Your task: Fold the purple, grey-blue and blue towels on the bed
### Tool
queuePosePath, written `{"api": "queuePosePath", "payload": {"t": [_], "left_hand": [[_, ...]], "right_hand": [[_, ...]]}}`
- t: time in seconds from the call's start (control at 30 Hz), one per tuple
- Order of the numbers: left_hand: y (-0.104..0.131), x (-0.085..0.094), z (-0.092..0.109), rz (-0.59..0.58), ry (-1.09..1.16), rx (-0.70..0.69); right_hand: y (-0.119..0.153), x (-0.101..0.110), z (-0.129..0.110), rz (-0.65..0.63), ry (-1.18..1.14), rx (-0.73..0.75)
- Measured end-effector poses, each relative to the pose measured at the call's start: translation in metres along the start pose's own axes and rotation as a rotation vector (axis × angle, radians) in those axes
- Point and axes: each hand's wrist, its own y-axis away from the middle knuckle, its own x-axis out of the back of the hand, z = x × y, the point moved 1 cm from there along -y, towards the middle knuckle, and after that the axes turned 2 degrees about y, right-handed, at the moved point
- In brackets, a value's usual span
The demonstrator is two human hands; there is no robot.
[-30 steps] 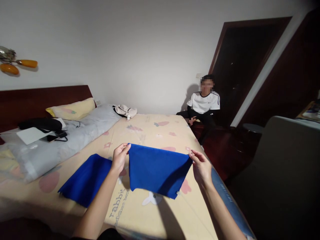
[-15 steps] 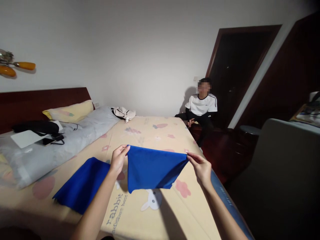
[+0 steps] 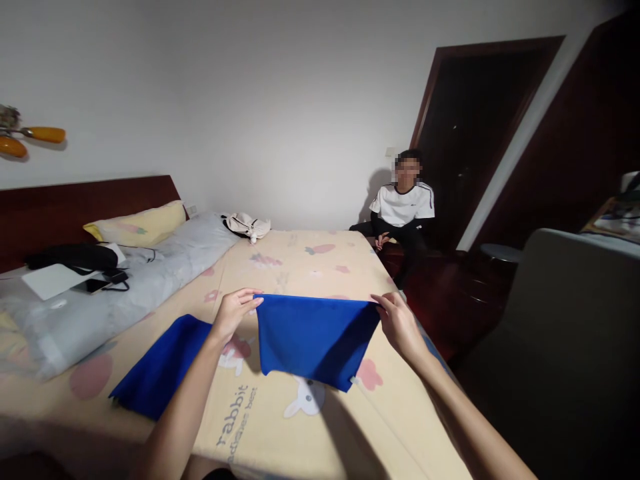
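A blue cloth hangs above the bed, stretched between my two hands by its top edge. My left hand pinches the upper left corner between thumb and fingers. At the upper right corner, my right hand pinches it the same way. A small white tag shows at the cloth's lower right corner. Another blue cloth lies flat on the bed to the left, partly hidden behind my left forearm. The bed has a cream sheet printed with rabbits, carrots and lettering.
A grey bedroll or quilt runs along the headboard side, bearing a white laptop-like slab and dark items. A pale bag lies at the far corner. Someone in a white shirt sits beyond the bed. A grey chair back stands right.
The held cloth has shifted slightly right, and its lower right corner hangs lower and further right. My right hand has turned a little and moved up. The other cloth stays on the bed.
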Motion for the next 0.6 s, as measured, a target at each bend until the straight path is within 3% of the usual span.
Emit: {"api": "queuePosePath", "payload": {"t": [0.1,0.3,0.47,0.6], "left_hand": [[-0.003,0.006,-0.001,0.004,-0.091,-0.019],[-0.014,0.021,-0.013,0.058,-0.210,-0.110],[-0.015,0.024,-0.010,0.091,-0.215,-0.180],[-0.018,0.029,-0.006,0.112,-0.284,-0.305]], "right_hand": [[-0.003,-0.001,0.001,-0.069,0.020,0.024],[-0.012,0.007,-0.005,-0.090,-0.023,0.036],[-0.018,0.016,-0.006,-0.172,-0.099,-0.057],[-0.023,0.023,-0.005,-0.175,-0.104,0.019]]}}
